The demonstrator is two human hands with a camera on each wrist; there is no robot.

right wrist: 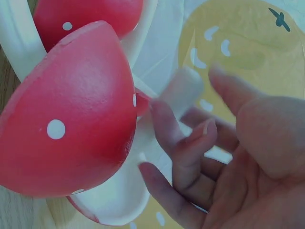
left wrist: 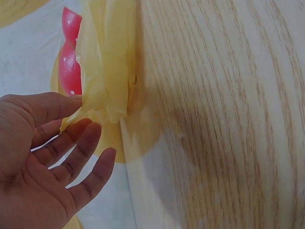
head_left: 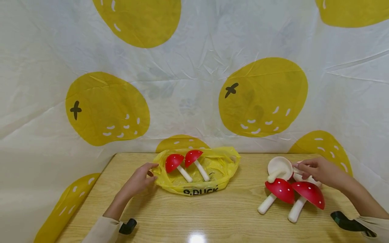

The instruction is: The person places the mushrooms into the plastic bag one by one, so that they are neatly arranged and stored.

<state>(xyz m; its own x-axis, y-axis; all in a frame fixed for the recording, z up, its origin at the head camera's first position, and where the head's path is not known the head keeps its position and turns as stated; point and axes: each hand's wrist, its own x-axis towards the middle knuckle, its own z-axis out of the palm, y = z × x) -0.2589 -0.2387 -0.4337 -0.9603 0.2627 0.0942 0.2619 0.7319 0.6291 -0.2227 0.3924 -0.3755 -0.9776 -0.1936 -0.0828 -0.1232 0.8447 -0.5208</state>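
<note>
A yellow plastic bag lies on the table with its mouth spread wide. Inside it rest two toy mushrooms with white-dotted red caps and pale stems. At the bag's left end, my left hand pinches the rim between thumb and fingers, as the left wrist view shows. On the right, my right hand reaches over a group of similar mushrooms. Its fingers are beside a pale stem, thumb apart from it. Two mushrooms there show red caps; another shows its cream underside.
The wooden table carries the bag at left centre and the mushroom group at right. Behind it hangs a white cloth printed with yellow fruit. Dark straps are on both wrists.
</note>
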